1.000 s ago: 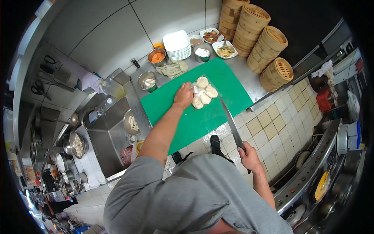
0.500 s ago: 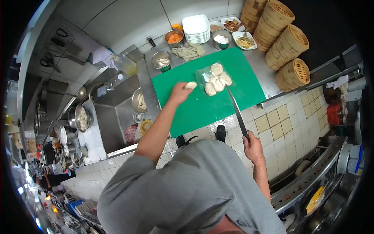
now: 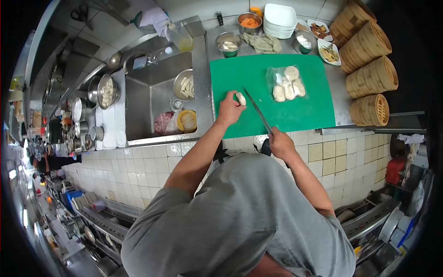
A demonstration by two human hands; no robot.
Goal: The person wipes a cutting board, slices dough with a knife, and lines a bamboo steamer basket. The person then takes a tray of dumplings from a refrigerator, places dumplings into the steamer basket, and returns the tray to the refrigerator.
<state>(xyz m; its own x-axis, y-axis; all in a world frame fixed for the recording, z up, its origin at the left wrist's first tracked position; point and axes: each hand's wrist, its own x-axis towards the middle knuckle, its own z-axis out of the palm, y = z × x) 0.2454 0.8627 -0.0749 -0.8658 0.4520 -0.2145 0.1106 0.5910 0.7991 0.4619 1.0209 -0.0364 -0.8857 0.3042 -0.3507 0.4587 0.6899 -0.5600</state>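
Note:
Between the fingers of my left hand [image 3: 231, 110] is a pale, round, bun-like piece [image 3: 241, 98], held on edge over the left part of the green cutting board [image 3: 304, 115]. My right hand [image 3: 280, 142] grips a long kitchen knife [image 3: 257, 110] by its handle at the board's near edge. The blade slants up and left, its tip close to the piece but apart from it. Several similar pale rounds lie with a clear plastic bag [image 3: 273, 74] on the right half of the board. Small white crumbs dot the green surface.
Left of the board is a steel sink [image 3: 152, 101] holding a bowl of pale strips [image 3: 184, 85]. Behind the board stand stacked white plates [image 3: 280, 21], a cloth [image 3: 263, 43] and metal bowls. Bamboo steamers [image 3: 369, 111] line the right side. Another person [image 3: 55, 161] stands far left.
The knife has swung from beside the bagged rounds toward my left hand, its tip now near the held piece. My view has turned, shifting the board rightward in the picture.

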